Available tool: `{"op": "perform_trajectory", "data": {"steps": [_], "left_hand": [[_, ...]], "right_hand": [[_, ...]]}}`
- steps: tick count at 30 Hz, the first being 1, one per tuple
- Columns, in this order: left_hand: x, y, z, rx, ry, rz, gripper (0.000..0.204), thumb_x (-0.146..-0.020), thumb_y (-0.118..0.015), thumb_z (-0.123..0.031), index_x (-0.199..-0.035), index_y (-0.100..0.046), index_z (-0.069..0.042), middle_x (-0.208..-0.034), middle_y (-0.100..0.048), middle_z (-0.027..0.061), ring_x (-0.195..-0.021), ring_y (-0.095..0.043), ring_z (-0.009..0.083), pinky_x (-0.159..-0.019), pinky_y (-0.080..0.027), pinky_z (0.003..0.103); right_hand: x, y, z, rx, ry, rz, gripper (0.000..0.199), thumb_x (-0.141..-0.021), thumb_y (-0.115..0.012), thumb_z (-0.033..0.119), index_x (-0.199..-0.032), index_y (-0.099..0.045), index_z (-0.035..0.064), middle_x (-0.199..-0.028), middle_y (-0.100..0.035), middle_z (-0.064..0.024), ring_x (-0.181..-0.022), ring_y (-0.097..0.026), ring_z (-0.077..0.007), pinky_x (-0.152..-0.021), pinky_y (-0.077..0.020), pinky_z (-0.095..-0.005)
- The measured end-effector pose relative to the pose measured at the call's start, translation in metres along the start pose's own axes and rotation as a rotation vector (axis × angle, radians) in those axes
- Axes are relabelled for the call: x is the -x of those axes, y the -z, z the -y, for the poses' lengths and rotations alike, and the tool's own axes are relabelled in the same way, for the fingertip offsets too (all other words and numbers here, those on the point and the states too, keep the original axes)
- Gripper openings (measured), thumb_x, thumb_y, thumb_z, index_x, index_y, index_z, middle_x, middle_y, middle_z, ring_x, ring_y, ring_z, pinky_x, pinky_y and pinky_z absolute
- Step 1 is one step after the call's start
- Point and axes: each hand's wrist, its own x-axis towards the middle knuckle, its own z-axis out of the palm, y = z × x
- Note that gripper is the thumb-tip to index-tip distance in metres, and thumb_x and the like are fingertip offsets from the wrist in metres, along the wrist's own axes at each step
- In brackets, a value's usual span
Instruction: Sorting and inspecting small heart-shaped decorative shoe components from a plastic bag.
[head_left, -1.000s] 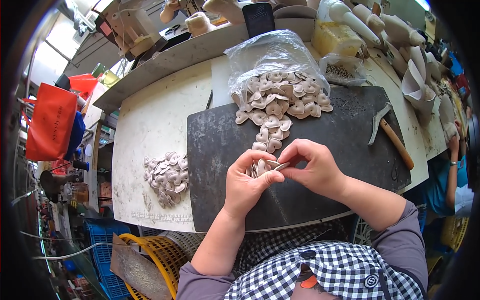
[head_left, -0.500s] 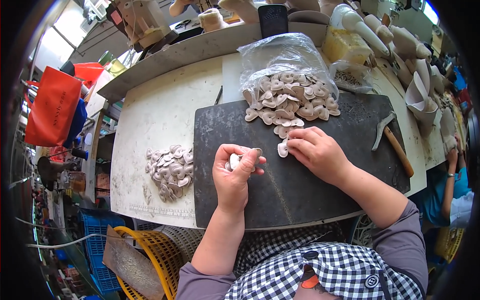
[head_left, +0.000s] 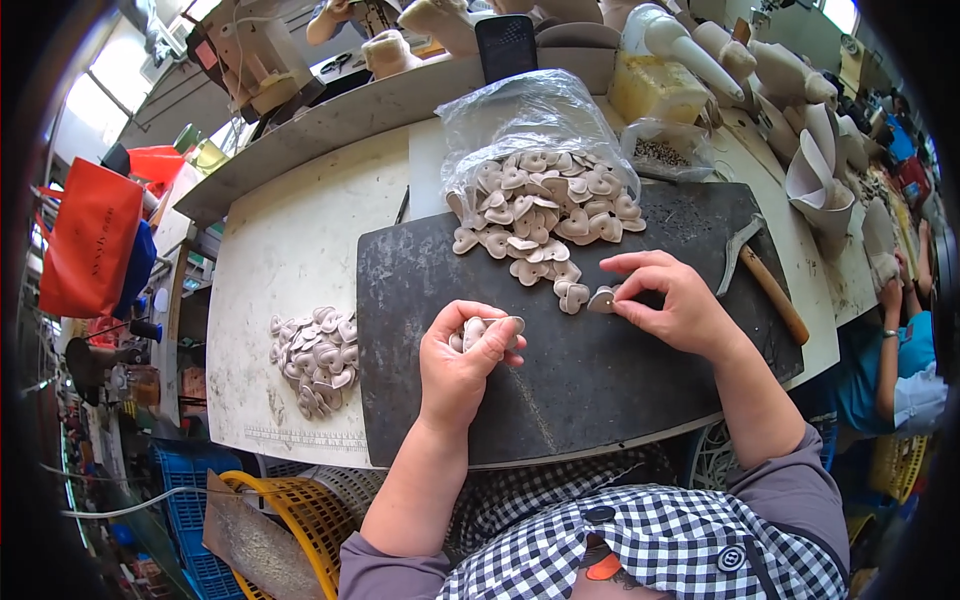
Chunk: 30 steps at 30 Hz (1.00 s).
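Pinching a heart-shaped piece (head_left: pixel 602 298), right hand (head_left: pixel 672 305) fingers clamped its edge; left hand (head_left: pixel 462 362) gripped a small stack (head_left: pixel 490 328); the pieces looked light, thin, flexible.

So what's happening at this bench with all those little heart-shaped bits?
A person sits at a dark mat. The left hand holds a small stack of pale heart-shaped pieces. The right hand pinches one piece at the edge of the big pile spilling from a clear bag. A smaller pile lies to the left.

Left hand (head_left: pixel 462 362): fingers curled closed, thumb pressed on top, forearm bare. Right hand (head_left: pixel 668 303): extended forward, thumb and forefinger pinched together.
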Motion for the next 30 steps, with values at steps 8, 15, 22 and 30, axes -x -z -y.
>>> {"op": "perform_trajectory", "data": {"steps": [8, 15, 22, 30], "left_hand": [[0.010, -0.025, 0.010, -0.209, 0.032, 0.264, 0.011, -0.082, -0.071, -0.005, -0.087, -0.063, -0.002, -0.123, -0.052, 0.0132, -0.106, -0.060, 0.0194, -0.077, -0.056, 0.030], [0.010, -0.033, 0.015, -0.423, -0.184, 0.257, 0.013, -0.078, -0.074, -0.004, -0.085, -0.063, -0.003, -0.114, -0.058, 0.0128, -0.105, -0.060, 0.0214, -0.093, -0.047, 0.035], [0.008, -0.014, 0.009, -0.015, -0.100, 0.004, 0.015, -0.084, -0.068, -0.004, -0.096, -0.059, -0.004, -0.098, -0.061, 0.0110, -0.087, -0.066, 0.0197, -0.070, -0.058, 0.029], [0.005, -0.016, 0.010, -0.103, 0.048, 0.174, 0.021, -0.082, -0.070, -0.001, -0.099, -0.059, -0.001, -0.116, -0.059, 0.0156, -0.100, -0.065, 0.0240, -0.077, -0.057, 0.030]], "right_hand": [[0.019, -0.010, 0.005, 0.052, -0.060, -0.118, 0.012, -0.072, -0.073, 0.002, -0.075, -0.062, 0.0029, -0.091, -0.062, -0.0065, -0.086, -0.061, -0.0208, -0.075, -0.0504, -0.0302], [0.015, -0.035, 0.028, -0.271, 0.118, -0.112, 0.011, -0.074, -0.072, 0.003, -0.083, -0.065, 0.0040, -0.089, -0.063, -0.0069, -0.078, -0.063, -0.0235, -0.070, -0.0527, -0.0318], [-0.025, -0.035, 0.010, 0.324, 0.253, -0.124, 0.026, -0.078, -0.066, 0.002, -0.103, -0.064, 0.0064, -0.094, -0.060, -0.0083, -0.082, -0.062, -0.0269, -0.074, -0.0514, -0.0345], [-0.001, -0.032, 0.010, -0.579, -0.376, -0.161, 0.011, -0.080, -0.071, 0.002, -0.086, -0.061, -0.0003, -0.082, -0.066, -0.0065, -0.075, -0.066, -0.0143, -0.068, -0.0531, -0.0244]]}}
